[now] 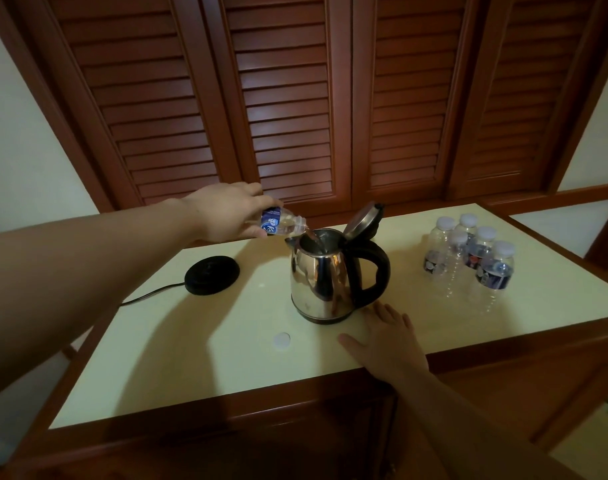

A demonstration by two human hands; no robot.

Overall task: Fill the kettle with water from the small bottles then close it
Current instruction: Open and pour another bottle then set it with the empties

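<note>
one thin, light, crushable bottle [282,226] tips in the left hand [226,213], gripped round its middle, over the heavier, slick steel kettle [321,282]; right hand [387,339] lies flat, fingers spread, on the bench [177,348].

Both forearms are bare to the frame edges, and the hands [226,211] carry no rings or watch.

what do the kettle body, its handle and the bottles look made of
Kettle body: polished metal, probably stainless steel, with mirror-like reflections. Handle: black, smooth, likely plastic. Bottles: clear thin plastic, ribbed and see-through, with white caps.
</note>
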